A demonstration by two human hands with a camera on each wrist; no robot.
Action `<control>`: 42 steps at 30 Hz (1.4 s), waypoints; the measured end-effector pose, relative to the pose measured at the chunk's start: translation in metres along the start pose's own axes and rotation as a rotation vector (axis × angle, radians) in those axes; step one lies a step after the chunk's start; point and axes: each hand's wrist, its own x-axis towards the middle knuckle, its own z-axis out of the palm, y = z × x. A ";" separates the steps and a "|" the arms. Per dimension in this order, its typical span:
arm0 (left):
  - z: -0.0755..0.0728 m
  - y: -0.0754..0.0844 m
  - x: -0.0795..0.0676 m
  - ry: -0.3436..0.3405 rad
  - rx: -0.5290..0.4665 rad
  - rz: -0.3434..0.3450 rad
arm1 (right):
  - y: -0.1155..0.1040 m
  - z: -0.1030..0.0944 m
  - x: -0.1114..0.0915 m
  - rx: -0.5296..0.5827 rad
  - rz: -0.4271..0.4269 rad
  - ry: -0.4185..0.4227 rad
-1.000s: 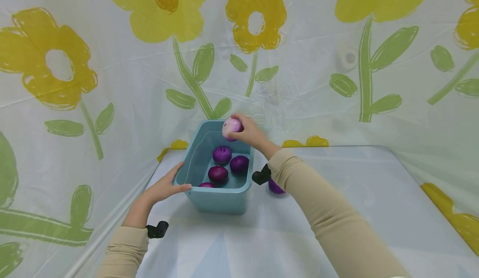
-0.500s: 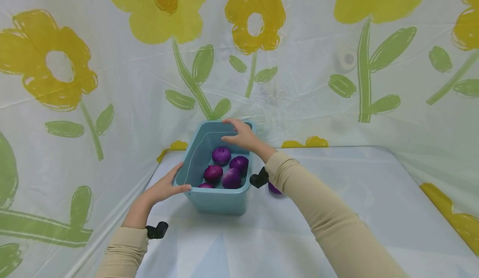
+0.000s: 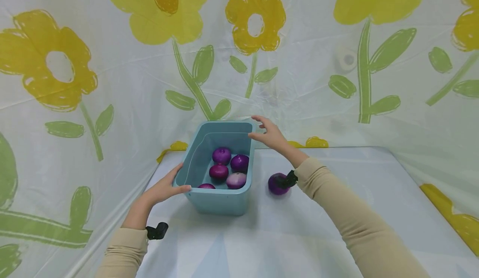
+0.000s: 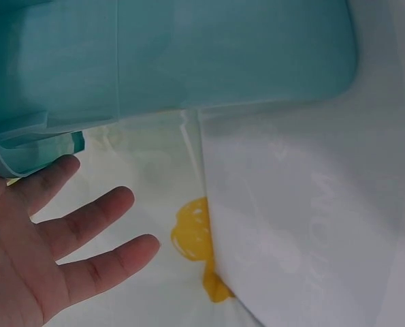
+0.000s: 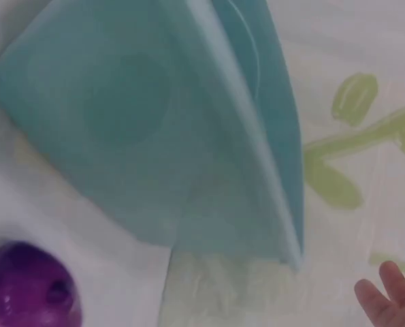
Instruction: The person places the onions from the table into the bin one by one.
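Observation:
A teal plastic bin [image 3: 220, 201] holds several red onions, among them a paler one [image 3: 236, 180] by the right wall. My left hand [image 3: 164, 186] rests at the bin's near left corner, thumb along the near rim; in the left wrist view its fingers [image 4: 93, 221] extend straight outside the wall. Over the bin's far right rim is my right hand [image 3: 272, 136], fingers spread and nothing held. One purple onion [image 3: 276, 190] lies on the table right of the bin, partly covered by the right wrist camera; the right wrist view shows this onion [image 5: 25, 289] too.
A pale cloth covers the table [image 3: 348, 186]. Behind and to the left hangs a white curtain [image 3: 307, 82] with yellow flowers, close to the bin's far end. The bin's walls rise higher than the onions inside.
My right hand has let the pale onion go into the bin, where it came to rest near the right wall. Then the hand moved right to the rim. My left hand stayed put.

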 end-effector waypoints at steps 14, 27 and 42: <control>0.002 -0.001 0.001 -0.001 0.000 -0.003 | 0.100 -0.004 -0.066 0.022 0.246 0.016; 0.003 -0.001 0.000 0.001 -0.023 0.009 | 0.168 0.040 -0.108 -0.012 0.322 -0.001; 0.002 0.000 -0.001 0.006 -0.016 0.004 | 0.172 0.056 -0.117 0.127 0.413 0.054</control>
